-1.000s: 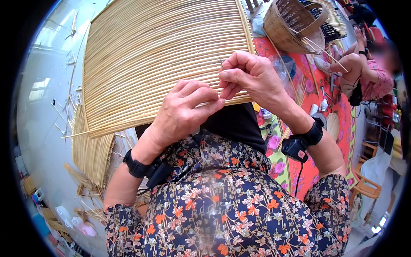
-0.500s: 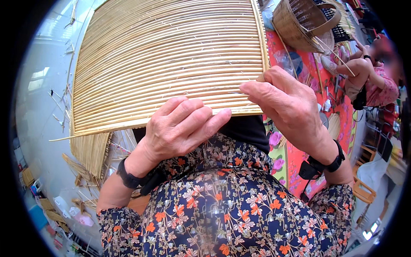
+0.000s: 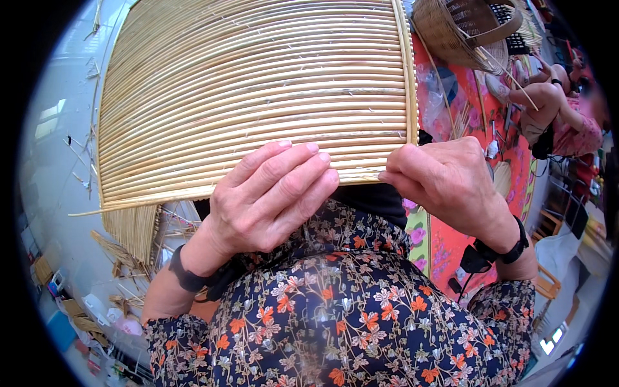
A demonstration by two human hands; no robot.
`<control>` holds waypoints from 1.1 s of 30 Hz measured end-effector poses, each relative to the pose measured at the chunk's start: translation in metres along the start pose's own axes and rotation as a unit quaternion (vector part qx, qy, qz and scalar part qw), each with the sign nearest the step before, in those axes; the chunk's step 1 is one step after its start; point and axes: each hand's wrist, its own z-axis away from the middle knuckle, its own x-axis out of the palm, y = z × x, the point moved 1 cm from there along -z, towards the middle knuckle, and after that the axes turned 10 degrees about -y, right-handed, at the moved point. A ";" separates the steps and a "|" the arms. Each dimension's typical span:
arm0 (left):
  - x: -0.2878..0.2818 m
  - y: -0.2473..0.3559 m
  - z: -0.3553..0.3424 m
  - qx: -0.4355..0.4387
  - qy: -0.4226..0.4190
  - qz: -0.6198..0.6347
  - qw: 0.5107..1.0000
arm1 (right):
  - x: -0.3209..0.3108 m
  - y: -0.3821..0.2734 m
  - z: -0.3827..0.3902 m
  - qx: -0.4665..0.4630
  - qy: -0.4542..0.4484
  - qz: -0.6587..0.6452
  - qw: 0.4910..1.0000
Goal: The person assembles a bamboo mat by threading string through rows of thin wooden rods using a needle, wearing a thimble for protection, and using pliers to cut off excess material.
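A panel of pale reed rods (image 3: 251, 84) lies across the upper middle, framed at its sides, its near edge over my lap. My left hand (image 3: 271, 200) lays its lengthened, close-set fingers over that edge, left of the corner, holding it. My right hand (image 3: 445, 187) is closed in a pinch at the right end of the near edge, where a thin light strand shows; its fingertips are partly hidden. A loose rod end sticks out at the lower left corner.
A woven basket (image 3: 454, 35) with sticks stands upper right on a red floral mat (image 3: 438, 251). A seated person (image 3: 554, 116) is at the right. Another reed panel (image 3: 129, 232) and scattered scraps lie at the left on pale floor; a wooden chair (image 3: 548, 280) is lower right.
My right hand moved rightward and down along the panel to its near corner, tightening into a pinch. My left hand moved left and flattened over the edge. The panel shifted slightly right.
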 end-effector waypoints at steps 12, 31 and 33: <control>0.000 -0.002 0.004 0.010 -0.012 0.016 1.000 | -0.011 -0.002 -0.002 -0.073 -0.032 -0.032 0.996; -0.001 -0.004 0.006 0.027 -0.024 0.004 0.999 | -0.020 -0.017 -0.021 -0.120 -0.080 0.011 0.989; -0.002 -0.004 0.007 0.026 -0.026 0.010 0.999 | -0.017 -0.020 -0.024 -0.122 -0.095 0.025 0.988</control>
